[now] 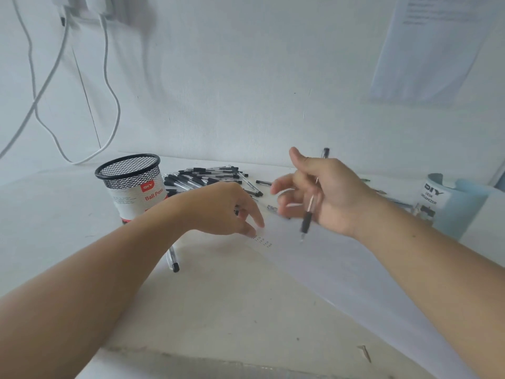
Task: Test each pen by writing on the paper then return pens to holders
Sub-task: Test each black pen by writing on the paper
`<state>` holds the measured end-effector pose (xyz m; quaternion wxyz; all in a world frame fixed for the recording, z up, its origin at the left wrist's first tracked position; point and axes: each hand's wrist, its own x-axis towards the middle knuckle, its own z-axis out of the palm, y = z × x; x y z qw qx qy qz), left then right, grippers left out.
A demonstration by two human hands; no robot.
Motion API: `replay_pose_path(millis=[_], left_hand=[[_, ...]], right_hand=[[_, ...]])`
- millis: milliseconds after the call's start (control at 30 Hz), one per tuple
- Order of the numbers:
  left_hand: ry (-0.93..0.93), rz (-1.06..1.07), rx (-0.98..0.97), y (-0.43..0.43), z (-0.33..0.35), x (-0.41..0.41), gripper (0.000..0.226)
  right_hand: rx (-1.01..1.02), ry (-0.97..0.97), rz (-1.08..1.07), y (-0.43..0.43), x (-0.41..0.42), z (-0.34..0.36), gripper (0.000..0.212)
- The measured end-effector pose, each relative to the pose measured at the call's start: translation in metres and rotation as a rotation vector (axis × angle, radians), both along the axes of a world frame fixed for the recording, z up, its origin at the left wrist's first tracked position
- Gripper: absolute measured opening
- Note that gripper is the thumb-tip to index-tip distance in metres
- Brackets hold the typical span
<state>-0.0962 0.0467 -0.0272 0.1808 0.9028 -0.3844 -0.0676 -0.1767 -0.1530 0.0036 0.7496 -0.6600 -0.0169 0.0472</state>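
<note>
The right hand [328, 192] is raised over the paper [341, 269], its fingers loosely curled round a pen [308, 214]: clear barrel, black grip, tip pointing down, blurred. The left hand [226, 209] presses fairly straight fingers on the paper's edge, beside small written marks. A heap of pens [207, 177] lies on the table [54, 214] next to the mesh holder [131, 181].

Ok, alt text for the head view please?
A pen hangs tip-down in the grip of the right hand above the paper, whose edge the left hand touches. Behind, loose pens lie beside an upright mesh holder.
</note>
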Motion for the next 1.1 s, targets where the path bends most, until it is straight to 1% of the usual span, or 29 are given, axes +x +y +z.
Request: replay_pose_path(millis=[67, 100, 133, 167, 233, 267, 300, 367, 400, 433, 533, 567, 600, 633, 667, 700, 733, 800, 833, 867, 1033, 1100], left_hand=[[-0.005, -0.003, 0.002, 0.0, 0.0, 0.0, 0.018], [-0.004, -0.006, -0.004, 0.0, 0.0, -0.001, 0.017], [-0.004, -0.012, -0.011, 0.0, 0.0, -0.001, 0.017], [-0.009, -0.022, -0.015, -0.001, 0.001, -0.002, 0.023], [-0.037, -0.04, -0.003, -0.001, 0.001, -0.002, 0.038], [-0.045, -0.048, 0.001, -0.001, 0.001, -0.002, 0.037], [-0.045, -0.052, -0.002, -0.001, 0.0, -0.002, 0.032], [-0.033, -0.036, -0.009, -0.001, -0.001, -0.001, 0.015], [-0.032, -0.028, -0.008, -0.002, -0.002, 0.0, 0.013], [-0.03, -0.021, -0.007, -0.002, -0.003, 0.001, 0.014], [-0.017, -0.015, -0.008, -0.001, -0.004, 0.001, 0.018], [-0.011, -0.008, -0.008, -0.001, -0.004, 0.002, 0.018], [-0.008, -0.004, -0.006, -0.001, -0.004, 0.002, 0.018], [-0.006, -0.002, -0.005, -0.001, -0.004, 0.002, 0.018], [-0.004, -0.001, -0.007, -0.001, -0.004, 0.002, 0.018], [-0.004, -0.002, -0.009, -0.002, -0.004, 0.002, 0.018], [-0.003, -0.002, -0.011, -0.002, -0.003, 0.002, 0.018], [-0.002, 0.004, -0.011, -0.001, -0.003, 0.001, 0.017], [-0.001, 0.008, -0.011, -0.001, -0.003, 0.001, 0.017], [0.002, 0.009, -0.013, -0.002, -0.003, 0.0, 0.017], [0.008, 0.015, -0.019, -0.002, -0.003, 0.0, 0.017], [0.009, 0.015, -0.017, -0.003, -0.003, 0.0, 0.017]], right_hand=[[-0.125, 0.068, 0.099, -0.002, -0.002, -0.006, 0.08], [-0.17, 0.092, 0.124, -0.003, -0.002, -0.009, 0.086], [-0.192, 0.102, 0.144, -0.005, -0.002, -0.012, 0.086], [-0.193, 0.1, 0.169, -0.005, -0.002, -0.014, 0.082], [-0.171, 0.082, 0.226, -0.007, -0.002, -0.019, 0.067], [-0.156, 0.072, 0.244, -0.008, -0.002, -0.022, 0.057], [-0.155, 0.059, 0.252, -0.007, -0.001, -0.025, 0.045], [-0.2, 0.005, 0.246, -0.005, 0.0, -0.031, 0.024], [-0.229, -0.029, 0.224, -0.003, 0.0, -0.033, 0.022], [-0.245, -0.055, 0.192, -0.001, 0.0, -0.034, 0.025], [-0.163, -0.053, 0.088, -0.002, 0.003, -0.033, 0.054], [-0.122, -0.042, 0.069, -0.004, 0.003, -0.031, 0.057], [-0.093, -0.035, 0.062, -0.006, 0.004, -0.029, 0.053], [-0.076, -0.033, 0.048, -0.006, 0.003, -0.027, 0.042], [-0.064, -0.038, 0.025, -0.007, 0.004, -0.027, 0.027], [-0.047, -0.041, -0.01, -0.008, 0.004, -0.026, 0.02], [-0.031, -0.041, -0.044, -0.01, 0.005, -0.026, 0.033], [-0.021, -0.066, -0.094, -0.014, 0.006, -0.028, 0.069], [-0.034, -0.079, -0.106, -0.015, 0.005, -0.029, 0.084], [-0.043, -0.082, -0.102, -0.016, 0.005, -0.028, 0.089], [0.009, -0.073, -0.137, -0.02, 0.009, -0.028, 0.076], [-0.001, -0.086, -0.139, -0.022, 0.009, -0.028, 0.073]])
